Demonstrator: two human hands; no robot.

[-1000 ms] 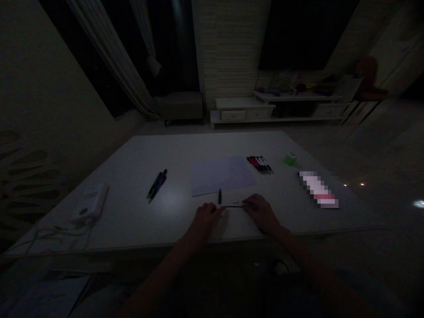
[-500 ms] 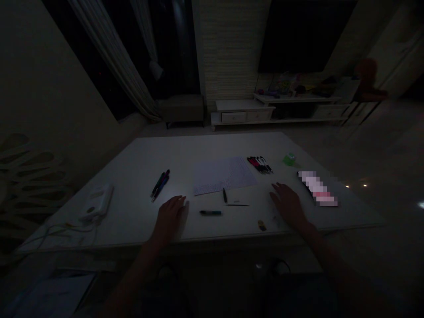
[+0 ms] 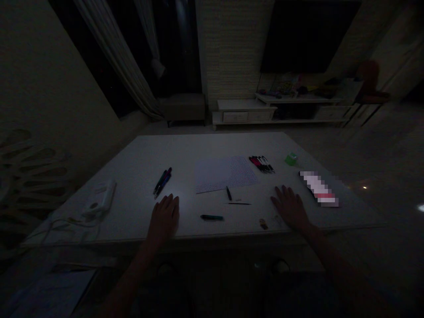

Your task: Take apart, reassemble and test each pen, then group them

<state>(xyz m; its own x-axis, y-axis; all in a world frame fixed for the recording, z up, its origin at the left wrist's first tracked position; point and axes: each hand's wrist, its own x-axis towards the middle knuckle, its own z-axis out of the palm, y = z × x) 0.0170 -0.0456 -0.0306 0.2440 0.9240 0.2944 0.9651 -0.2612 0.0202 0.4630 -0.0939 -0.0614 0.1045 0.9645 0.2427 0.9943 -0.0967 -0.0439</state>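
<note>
A second ago both hands were close together near the front edge of the worktop (image 3: 205, 145), pinching the ends of a thin pen part between them; now they lie well apart, each flat on the surface with fingers spread and nothing in the grip. The left hand (image 3: 164, 215) rests toward the front left, just below a pair of pens (image 3: 162, 182), and the right hand (image 3: 291, 208) rests toward the front right, near a blurred flat thing (image 3: 318, 188). Between them the pen lies in pieces: the dark barrel (image 3: 212, 217) close to the front edge, the thin refill (image 3: 239, 203) just behind it, a small black cap or tip (image 3: 228, 193) at the near edge of the sheet of paper (image 3: 225, 173), and a tiny part (image 3: 263, 224) by the right hand. So the pen appears to have been taken apart and let go, its parts now lying free. A row of pens (image 3: 261, 164) and a green sharpener (image 3: 291, 158) sit toward the far right.
</note>
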